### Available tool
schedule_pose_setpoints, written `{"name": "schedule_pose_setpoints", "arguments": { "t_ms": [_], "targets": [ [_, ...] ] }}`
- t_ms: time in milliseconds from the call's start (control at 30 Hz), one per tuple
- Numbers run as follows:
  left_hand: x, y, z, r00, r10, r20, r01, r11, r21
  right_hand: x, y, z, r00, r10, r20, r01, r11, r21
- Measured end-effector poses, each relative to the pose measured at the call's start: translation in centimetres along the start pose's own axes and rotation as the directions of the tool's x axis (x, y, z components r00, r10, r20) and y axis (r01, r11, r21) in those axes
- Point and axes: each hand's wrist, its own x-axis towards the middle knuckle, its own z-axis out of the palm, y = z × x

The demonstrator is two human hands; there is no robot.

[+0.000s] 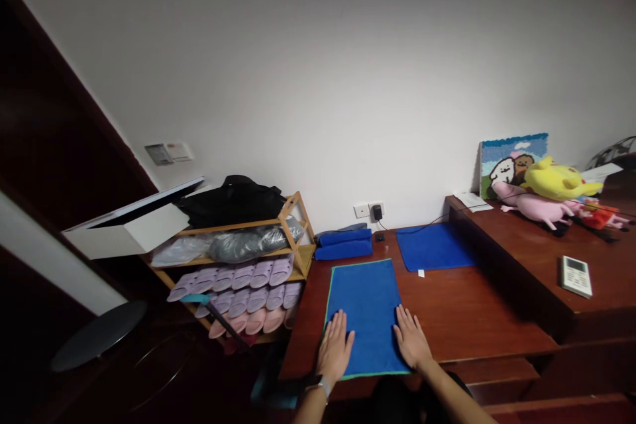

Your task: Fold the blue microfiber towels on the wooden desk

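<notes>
A blue cloth with green edging (368,318) lies spread flat on the reddish-brown desk (457,318) before me. My left hand (336,348) rests flat on its left edge, fingers stretched out and pointing away from me. On the opposite edge lies my right hand (411,336), palm down with the fingers extended. Neither hand holds anything. Behind the cloth, against the wall, sit folded blue cloths (344,244). Another blue cloth (434,247), with a small white tag, lies flat farther back to the right.
Left of the desk stands a wooden rack (298,238) with rows of slippers (258,273), a black bag (233,202) and an open white box (134,235). On the raised right surface are plush toys (551,182) and a white remote-like device (576,276). A black plug (377,212) is in the wall socket.
</notes>
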Motion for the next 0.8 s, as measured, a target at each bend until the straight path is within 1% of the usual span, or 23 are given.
{"name": "schedule_pose_setpoints", "arguments": {
  "t_ms": [100,167,200,233,267,300,333,367,467,533,600,633,700,800],
  "targets": [
    [1.2,5.7,0.7,0.991,0.136,0.019,-0.134,0.989,-0.069,-0.5,0.1,0.0,0.999,-0.037,-0.008,0.037,0.998,-0.052],
    [1.8,9.1,1.4,0.982,0.181,0.045,-0.176,0.979,-0.099,-0.6,0.0,0.0,0.999,-0.041,-0.001,0.041,0.995,-0.085],
    [1.9,10.3,1.7,0.980,0.192,0.060,-0.184,0.977,-0.109,-0.7,0.0,0.0,0.999,-0.044,0.002,0.044,0.994,-0.095],
    [1.9,11.0,2.0,0.978,0.197,0.072,-0.188,0.975,-0.116,-0.7,-0.1,0.0,0.999,-0.049,0.003,0.049,0.994,-0.100],
    [1.8,11.2,2.2,0.977,0.198,0.082,-0.188,0.975,-0.117,-0.6,-0.1,0.0,0.999,-0.052,0.001,0.052,0.994,-0.101],
    [1.6,10.9,2.3,0.977,0.193,0.090,-0.183,0.977,-0.114,-0.6,0.0,0.1,0.999,-0.052,-0.004,0.051,0.994,-0.100],
    [1.3,10.1,2.2,0.979,0.179,0.100,-0.168,0.980,-0.104,-0.6,0.0,0.2,0.999,-0.050,-0.010,0.049,0.994,-0.098],
    [0.9,8.9,2.1,0.982,0.152,0.110,-0.142,0.986,-0.089,-0.5,0.0,0.3,0.999,-0.047,-0.015,0.045,0.994,-0.096],
    [-0.9,3.8,1.1,0.993,-0.005,0.121,0.009,1.000,-0.030,-0.4,0.2,0.6,0.999,-0.040,-0.023,0.038,0.996,-0.086],
    [-2.3,0.5,0.4,0.988,-0.110,0.110,0.111,0.994,0.002,-0.3,0.3,0.9,0.999,-0.037,-0.029,0.035,0.996,-0.078],
    [-3.5,-1.9,0.2,0.983,-0.158,0.090,0.157,0.988,0.016,-0.3,0.4,1.1,0.998,-0.044,-0.039,0.041,0.997,-0.072],
    [-4.0,-2.7,0.2,0.984,-0.160,0.076,0.159,0.987,0.017,-0.3,0.4,1.2,0.998,-0.048,-0.044,0.045,0.996,-0.072],
    [-4.7,-3.5,0.5,0.987,-0.152,0.049,0.152,0.988,0.012,-0.4,0.5,1.3,0.997,-0.055,-0.049,0.051,0.996,-0.072],
    [-5.0,-3.6,1.1,0.989,-0.146,0.021,0.146,0.989,0.007,-0.3,0.7,1.3,0.999,-0.047,-0.024,0.045,0.997,-0.068]
  ]
}}
